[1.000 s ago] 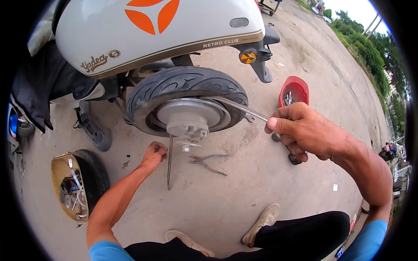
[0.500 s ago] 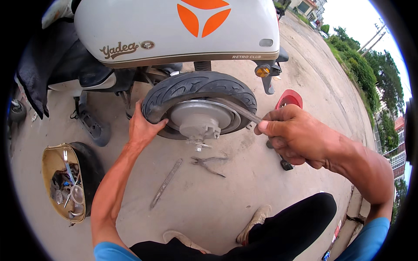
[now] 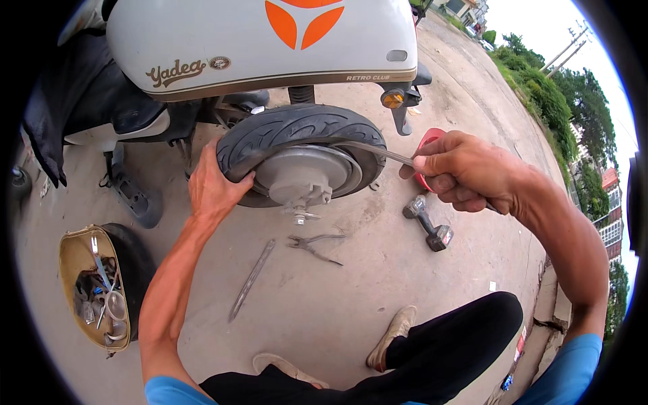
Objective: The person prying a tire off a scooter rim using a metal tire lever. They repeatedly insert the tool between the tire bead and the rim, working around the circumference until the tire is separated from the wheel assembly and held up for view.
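A black scooter tyre (image 3: 304, 127) sits around a grey metal hub wheel (image 3: 290, 177), its near bead partly off the rim. My left hand (image 3: 214, 183) is closed around the tyre's left side, thumb on the near sidewall. In my right hand (image 3: 469, 174) is a long flat metal tyre lever (image 3: 381, 152), gripped in a fist. The lever's far end reaches in between tyre and rim at the upper right, where its tip is hidden. An axle with a nut (image 3: 299, 217) sticks out of the hub toward me.
Above the wheel hangs the scooter's white body (image 3: 223, 47). Pliers (image 3: 316, 247) and another flat lever (image 3: 252, 280) lie on the ground. A cordless power tool (image 3: 428, 224) and a red dish (image 3: 426, 145) are at the right. At left stands a tool bucket (image 3: 84, 250).
My right hand has risen, so the lever now lies flatter across the rim. The power tool, largely covered before, now shows fully. My left hand keeps its hold on the tyre.
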Motion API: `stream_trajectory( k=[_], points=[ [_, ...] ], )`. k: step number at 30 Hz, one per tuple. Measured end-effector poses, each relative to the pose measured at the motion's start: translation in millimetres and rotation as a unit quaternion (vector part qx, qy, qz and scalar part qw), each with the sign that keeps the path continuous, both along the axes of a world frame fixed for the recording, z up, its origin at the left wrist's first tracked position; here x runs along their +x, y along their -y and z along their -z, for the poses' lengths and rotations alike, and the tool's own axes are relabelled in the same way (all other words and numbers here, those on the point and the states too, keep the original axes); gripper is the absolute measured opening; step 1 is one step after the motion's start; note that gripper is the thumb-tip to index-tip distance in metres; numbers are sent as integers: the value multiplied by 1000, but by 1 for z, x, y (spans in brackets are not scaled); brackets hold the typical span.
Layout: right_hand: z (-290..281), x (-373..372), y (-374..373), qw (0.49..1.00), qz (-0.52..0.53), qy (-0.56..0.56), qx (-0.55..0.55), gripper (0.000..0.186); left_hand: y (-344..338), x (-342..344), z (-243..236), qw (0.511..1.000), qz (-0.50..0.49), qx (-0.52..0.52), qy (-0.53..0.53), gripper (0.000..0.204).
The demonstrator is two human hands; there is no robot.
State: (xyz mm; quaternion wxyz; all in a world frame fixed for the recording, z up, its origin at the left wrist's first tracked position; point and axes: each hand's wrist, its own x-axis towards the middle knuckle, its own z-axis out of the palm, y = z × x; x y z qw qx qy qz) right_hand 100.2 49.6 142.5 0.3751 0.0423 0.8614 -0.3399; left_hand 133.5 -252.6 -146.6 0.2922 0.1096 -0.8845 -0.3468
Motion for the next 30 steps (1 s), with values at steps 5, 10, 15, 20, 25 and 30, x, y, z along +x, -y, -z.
stream_trajectory(
  k=[5,10,15,20,25,30],
  points=[
    [12,-6,-21,999,16,18,-38,36,-6,-5,-2,997,18,-55,-49,94],
    [198,87,-22,942,72,-291,-151,42,-20,-2,-5,998,7,-53,-32,91],
    [234,114,10,893,185,-254,-322,45,-14,3,-15,998,-8,-56,-5,92],
    [312,117,20,881,167,-315,-311,41,-19,3,-19,999,-21,-40,18,96],
    [426,68,-25,917,48,-368,-146,24,-15,7,-2,999,29,-42,15,105],
    [399,23,-109,887,-67,-442,-115,24,-1,21,-15,996,64,-35,52,113]
  ],
)
